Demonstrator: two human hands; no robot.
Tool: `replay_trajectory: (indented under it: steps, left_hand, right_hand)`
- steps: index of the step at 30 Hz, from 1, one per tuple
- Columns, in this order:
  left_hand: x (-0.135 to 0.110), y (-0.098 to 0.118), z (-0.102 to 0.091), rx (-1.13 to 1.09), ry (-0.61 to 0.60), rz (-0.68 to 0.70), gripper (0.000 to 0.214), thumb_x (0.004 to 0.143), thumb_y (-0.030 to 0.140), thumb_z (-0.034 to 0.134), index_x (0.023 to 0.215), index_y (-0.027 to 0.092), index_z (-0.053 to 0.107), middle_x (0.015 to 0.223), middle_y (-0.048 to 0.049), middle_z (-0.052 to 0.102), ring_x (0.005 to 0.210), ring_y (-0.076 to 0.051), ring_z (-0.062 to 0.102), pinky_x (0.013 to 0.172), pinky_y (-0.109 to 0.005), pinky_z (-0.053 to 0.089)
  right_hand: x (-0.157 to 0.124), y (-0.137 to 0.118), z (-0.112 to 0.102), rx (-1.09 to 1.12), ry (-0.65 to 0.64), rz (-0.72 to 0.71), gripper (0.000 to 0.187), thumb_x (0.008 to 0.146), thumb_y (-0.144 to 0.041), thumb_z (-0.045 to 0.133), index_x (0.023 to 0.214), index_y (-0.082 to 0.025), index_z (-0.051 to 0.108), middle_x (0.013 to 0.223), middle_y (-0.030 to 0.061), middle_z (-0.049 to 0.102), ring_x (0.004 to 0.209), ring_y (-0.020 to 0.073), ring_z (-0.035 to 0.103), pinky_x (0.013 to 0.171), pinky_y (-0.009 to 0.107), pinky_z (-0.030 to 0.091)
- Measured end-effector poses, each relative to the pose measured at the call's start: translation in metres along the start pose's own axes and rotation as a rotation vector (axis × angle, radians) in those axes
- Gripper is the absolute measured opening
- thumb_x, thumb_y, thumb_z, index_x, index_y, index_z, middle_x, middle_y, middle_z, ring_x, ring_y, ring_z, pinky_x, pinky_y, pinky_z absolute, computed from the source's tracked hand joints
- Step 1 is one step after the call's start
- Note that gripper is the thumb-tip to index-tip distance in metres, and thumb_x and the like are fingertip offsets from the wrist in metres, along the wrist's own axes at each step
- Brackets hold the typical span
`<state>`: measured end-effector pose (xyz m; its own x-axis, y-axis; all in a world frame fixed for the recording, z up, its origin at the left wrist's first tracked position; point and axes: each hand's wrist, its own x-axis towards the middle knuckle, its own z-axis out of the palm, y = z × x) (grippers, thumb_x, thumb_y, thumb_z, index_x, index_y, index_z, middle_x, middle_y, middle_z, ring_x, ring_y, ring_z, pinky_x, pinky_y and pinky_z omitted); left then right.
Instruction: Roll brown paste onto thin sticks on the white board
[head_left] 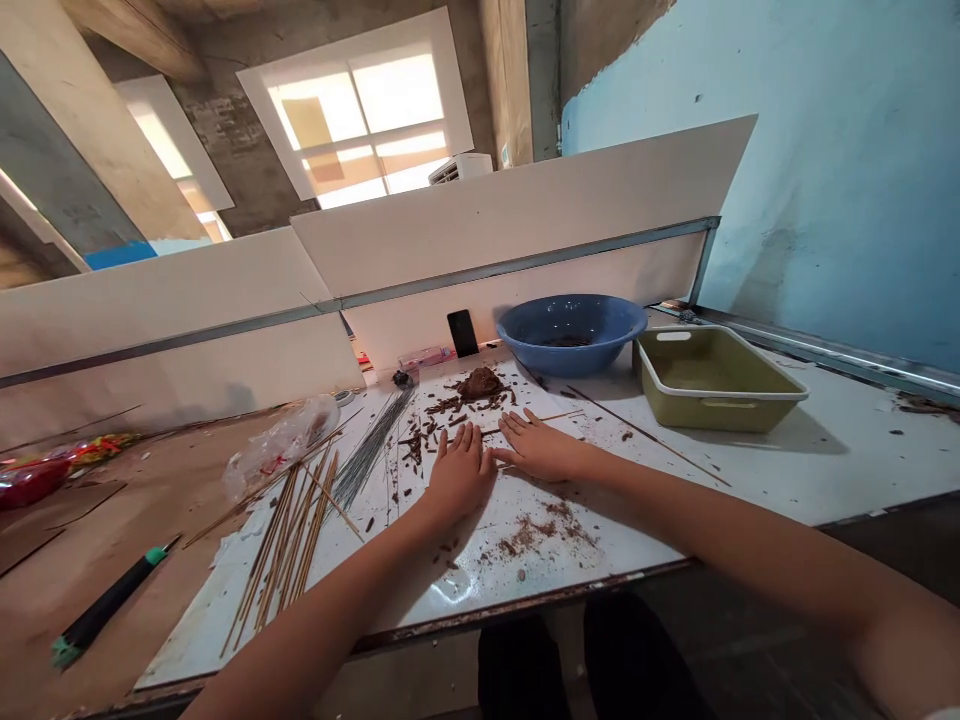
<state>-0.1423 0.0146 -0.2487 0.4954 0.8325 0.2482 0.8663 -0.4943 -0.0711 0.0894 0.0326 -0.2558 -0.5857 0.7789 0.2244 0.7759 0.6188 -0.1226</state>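
- Raw concrete walls and a bright paned window rise behind white partition panels trimmed with a grey metal rail.
- At far left, the brown desk carries a red plastic packet and a black-handled tool with green ends, apparently set aside from the middle of the work surface.
- Thin bamboo sticks lie in a loose, roughly parallel spread on a white board, perhaps so that single sticks are easy to pick out. Just beyond them are a crumpled clear plastic bag and a sheaf of fine grey wires.
- The left hand lies palm down on the board, empty, its arm reaching in from the lower left. Scattered brown crumbs lie nearest to it.
- The right hand also lies flat and empty, its arm angled in from the lower right, with its fingers pointing toward the left hand.
- Both hands are open and apart, though only just, with their fingertips almost meeting.
- A lump of brown clay-like paste sits just beyond the hands, within easy reach.
- Further right stand a black smartphone, a blue basin and an olive-green tray with a white rim, all kept toward the back, probably to leave the front free.
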Motion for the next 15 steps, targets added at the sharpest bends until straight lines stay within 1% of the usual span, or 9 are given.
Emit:
replay_trajectory:
  steps: [3, 5, 7, 9, 11, 13, 15]
  left_hand:
    - [0.001, -0.001, 0.003, 0.0, 0.001, -0.028, 0.062, 0.118, 0.04, 0.033, 0.176, 0.019, 0.047, 0.175, -0.0207, 0.056, 0.17, -0.038, 0.044, 0.139, -0.073, 0.025]
    - [-0.003, 0.001, 0.004, 0.01, 0.012, -0.045, 0.063, 0.119, 0.043, 0.032, 0.174, 0.017, 0.049, 0.173, -0.0218, 0.058, 0.168, -0.039, 0.047, 0.141, -0.071, 0.022]
    - [-0.006, 0.005, 0.003, 0.023, 0.015, -0.052, 0.065, 0.119, 0.046, 0.032, 0.172, 0.014, 0.052, 0.171, -0.0235, 0.059, 0.166, -0.04, 0.049, 0.143, -0.069, 0.02]
    - [-0.006, 0.006, 0.0, 0.028, -0.001, -0.058, 0.064, 0.119, 0.046, 0.033, 0.17, 0.014, 0.054, 0.172, -0.0237, 0.059, 0.166, -0.04, 0.048, 0.143, -0.068, 0.019]
    - [-0.003, 0.006, -0.005, 0.025, -0.03, -0.075, 0.061, 0.119, 0.042, 0.035, 0.17, 0.015, 0.054, 0.174, -0.023, 0.057, 0.168, -0.04, 0.046, 0.142, -0.071, 0.019]
    - [0.0, 0.005, -0.009, 0.02, -0.05, -0.092, 0.059, 0.118, 0.037, 0.036, 0.171, 0.017, 0.052, 0.175, -0.0227, 0.054, 0.169, -0.04, 0.044, 0.141, -0.075, 0.018]
    - [-0.001, 0.006, -0.011, 0.019, -0.048, -0.094, 0.059, 0.118, 0.037, 0.036, 0.172, 0.017, 0.052, 0.175, -0.0235, 0.054, 0.169, -0.041, 0.044, 0.141, -0.077, 0.016]
  right_hand:
    - [0.001, 0.0, -0.003, -0.011, -0.006, 0.0, 0.078, 0.12, -0.063, 0.038, 0.175, -0.008, 0.048, 0.178, 0.0306, 0.046, 0.171, 0.0415, 0.04, 0.139, 0.068, 0.031]
    - [0.0, -0.003, -0.001, -0.025, -0.002, 0.008, 0.081, 0.119, -0.066, 0.04, 0.173, -0.006, 0.051, 0.177, 0.0308, 0.047, 0.17, 0.0415, 0.041, 0.14, 0.063, 0.031]
    - [-0.002, -0.007, 0.002, -0.044, 0.019, 0.014, 0.079, 0.118, -0.066, 0.046, 0.171, -0.008, 0.054, 0.175, 0.0299, 0.052, 0.168, 0.0411, 0.044, 0.14, 0.06, 0.033]
    - [-0.001, -0.008, 0.002, -0.064, 0.037, 0.001, 0.073, 0.118, -0.062, 0.05, 0.17, -0.012, 0.056, 0.172, 0.0286, 0.056, 0.166, 0.0406, 0.049, 0.138, 0.061, 0.035]
    - [0.001, -0.007, 0.0, -0.072, 0.045, -0.018, 0.068, 0.119, -0.058, 0.051, 0.171, -0.014, 0.056, 0.171, 0.0289, 0.057, 0.164, 0.0409, 0.051, 0.137, 0.065, 0.037]
    - [0.003, -0.005, -0.004, -0.065, 0.041, -0.02, 0.067, 0.12, -0.055, 0.049, 0.172, -0.013, 0.054, 0.172, 0.0303, 0.055, 0.165, 0.0415, 0.05, 0.135, 0.068, 0.038]
    - [0.003, -0.005, -0.007, -0.059, 0.024, -0.017, 0.068, 0.12, -0.055, 0.048, 0.171, -0.011, 0.054, 0.173, 0.0315, 0.053, 0.166, 0.0415, 0.049, 0.135, 0.067, 0.037]
